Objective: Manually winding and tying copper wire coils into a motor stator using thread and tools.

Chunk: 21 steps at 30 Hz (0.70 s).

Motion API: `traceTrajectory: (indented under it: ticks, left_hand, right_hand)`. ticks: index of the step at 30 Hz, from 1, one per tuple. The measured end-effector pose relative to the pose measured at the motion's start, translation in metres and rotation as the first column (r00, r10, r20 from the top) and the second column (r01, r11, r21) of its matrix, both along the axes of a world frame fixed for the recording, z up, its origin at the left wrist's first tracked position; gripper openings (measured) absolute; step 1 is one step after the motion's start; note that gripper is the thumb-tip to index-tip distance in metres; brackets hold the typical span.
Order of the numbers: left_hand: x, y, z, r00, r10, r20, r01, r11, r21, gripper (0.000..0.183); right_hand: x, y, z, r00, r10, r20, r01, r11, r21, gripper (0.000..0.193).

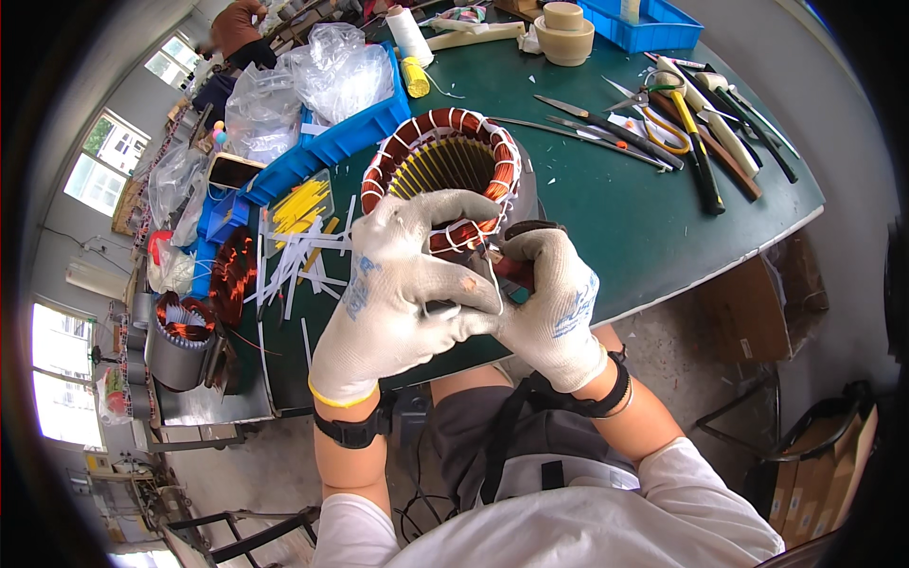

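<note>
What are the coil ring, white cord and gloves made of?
Coil ring: probably enamelled copper wire; reddish-brown, glossy strands.
White cord: cotton or synthetic, thin, flexible, matte; fibre unclear.
Gloves: likely knitted fabric; matte off-white, fine texture visible.

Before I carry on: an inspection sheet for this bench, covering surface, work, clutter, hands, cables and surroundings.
Surface: green tabletop, small white scraps toward its far side.
Job's things: copper-wound stator with white lacing; white cord at its near rim.
Clutter: yellow strips and white strips to the left; black-handled knife to the right; clear plastic bags in a blue crate.
Left hand: gloved, at the near rim.
Right hand: gloved, fingers bent beside it; exact grip unclear.
Cables: dark cables on the floor.
Surroundings: another person, far left; cardboard box, right.
</note>
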State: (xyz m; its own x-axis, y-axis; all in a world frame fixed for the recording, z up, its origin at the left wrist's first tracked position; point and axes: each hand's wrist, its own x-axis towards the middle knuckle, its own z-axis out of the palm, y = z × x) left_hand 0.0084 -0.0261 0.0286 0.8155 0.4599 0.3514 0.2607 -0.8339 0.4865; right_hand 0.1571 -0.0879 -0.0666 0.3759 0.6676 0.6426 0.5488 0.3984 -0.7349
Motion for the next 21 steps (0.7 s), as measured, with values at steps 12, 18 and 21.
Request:
traceTrajectory:
  ticks: [12,18,21]
  left_hand:
    - [-0.094,-0.007,-0.04,0.36,0.12,0.925,0.675,0.651,-0.347,0.021]
    - [-0.089,-0.04,-0.069,0.511,0.528,0.678,0.197,0.697,-0.69,0.01]
    - [-0.065,-0.06,-0.061,0.585,0.785,0.206,-0.36,0.478,-0.801,0.003]
  right_hand:
    - [0.03,0.013,0.022,0.909,0.153,-0.388,-0.244,0.949,-0.199,0.051]
    - [0.032,0.013,0.043,0.919,0.168,-0.357,-0.285,0.909,-0.305,0.044]
    - [0.071,0.014,0.023,0.92,0.265,-0.289,-0.348,0.89,-0.293,0.036]
